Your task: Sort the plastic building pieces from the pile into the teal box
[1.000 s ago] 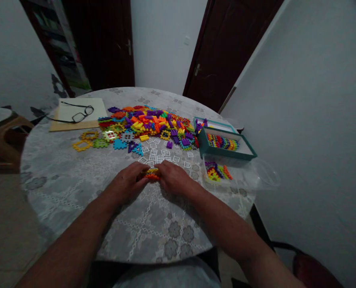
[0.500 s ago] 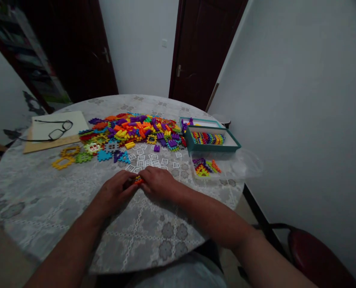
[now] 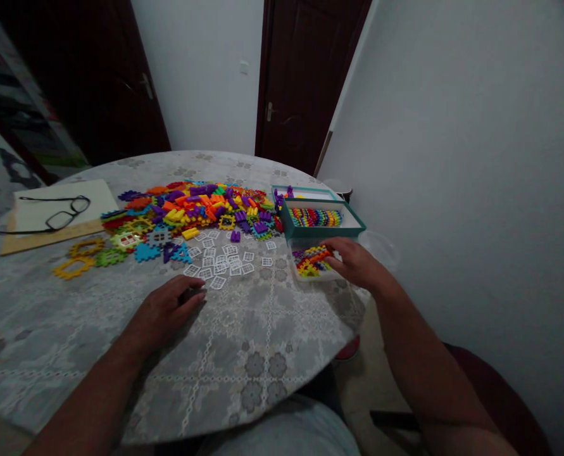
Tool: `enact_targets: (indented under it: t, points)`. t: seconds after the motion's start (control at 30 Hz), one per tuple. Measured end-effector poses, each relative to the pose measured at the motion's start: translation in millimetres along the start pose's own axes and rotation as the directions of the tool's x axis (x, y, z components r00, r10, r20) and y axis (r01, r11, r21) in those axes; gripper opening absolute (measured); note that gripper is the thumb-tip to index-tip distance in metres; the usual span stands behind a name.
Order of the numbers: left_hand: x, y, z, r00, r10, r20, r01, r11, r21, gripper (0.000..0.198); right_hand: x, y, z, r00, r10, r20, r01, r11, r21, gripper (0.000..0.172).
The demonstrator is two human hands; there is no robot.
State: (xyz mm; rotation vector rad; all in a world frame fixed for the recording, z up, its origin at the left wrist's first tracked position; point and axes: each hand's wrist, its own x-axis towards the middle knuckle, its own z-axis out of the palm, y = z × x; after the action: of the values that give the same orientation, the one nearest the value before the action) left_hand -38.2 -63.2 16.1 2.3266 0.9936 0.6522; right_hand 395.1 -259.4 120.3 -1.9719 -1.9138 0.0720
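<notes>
My right hand (image 3: 355,261) is over the clear plastic tray (image 3: 332,276) on the right, its fingers closed on an orange toothed building piece (image 3: 318,256). Other toothed pieces (image 3: 309,268) in purple, red and yellow-green lie in the tray beneath it. My left hand (image 3: 170,304) rests on the tablecloth with thumb and fingers apart, holding nothing. Just beyond its fingertips, several small white window-grid pieces (image 3: 219,282) are spread about. A big heap of colourful plastic building pieces (image 3: 200,206) lies farther back.
A green box (image 3: 323,232) filled with rows of multicoloured pieces stands behind the tray, its lid (image 3: 310,191) behind it. Eyeglasses (image 3: 59,218) lie on a pale board (image 3: 92,190) at the left. The round table (image 3: 177,386) has its front edge close to my body.
My right hand has left my left hand and moved right to the tray, carrying the orange piece. My left hand has let go and stays on the table. The view has shifted slightly right.
</notes>
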Motion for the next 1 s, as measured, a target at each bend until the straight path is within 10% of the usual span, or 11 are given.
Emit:
enact_targets:
  t: [0.33,0.83,1.0]
  points:
    - [-0.1,4.7,-4.6,0.999,-0.034,-0.019,0.035,0.999,0.011,0.041,-13.1,42.4,16.4,0.961,0.129,0.245,-0.148,0.987,0.061,0.043]
    - [-7.7,17.4,-12.8,0.99,-0.058,-0.132,0.057,0.998,-0.019,0.03,-19.3,54.5,56.5,0.998,0.024,-0.064,-0.019,0.997,0.076,0.035]
    - [-10.8,13.7,-15.2,0.906,-0.092,-0.413,0.121,0.992,0.043,0.027,-16.4,65.7,73.0,0.994,-0.053,-0.097,0.053,0.999,-0.004,0.037]
